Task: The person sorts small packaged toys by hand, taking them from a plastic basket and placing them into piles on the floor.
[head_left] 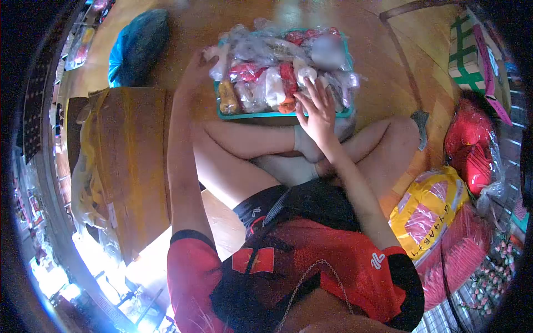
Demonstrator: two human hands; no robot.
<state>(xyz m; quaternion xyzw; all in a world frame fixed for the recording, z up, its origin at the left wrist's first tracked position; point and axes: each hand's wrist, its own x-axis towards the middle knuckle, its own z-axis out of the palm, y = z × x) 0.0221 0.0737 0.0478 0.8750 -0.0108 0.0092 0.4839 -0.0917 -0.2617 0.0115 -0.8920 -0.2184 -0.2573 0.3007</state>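
A teal-rimmed tray [261, 115] stands on the floor in front of my crossed legs, heaped with small items in clear plastic wrap. Among them are a red item [288, 77], a white one [274, 89] and a golden-brown one [227, 97]. My left hand [199, 69] is at the tray's left edge, beside the wrapped items; its fingers are blurred and partly hidden. Over the front right part of the heap, my right hand [317, 114] has its fingers spread, with nothing seen held in it.
A large cardboard box [133, 166] stands at the left, with a blue bag [139, 47] beyond it. At the right are a yellow package [427, 213], red bagged goods [469, 147] and a green-taped box [466, 58].
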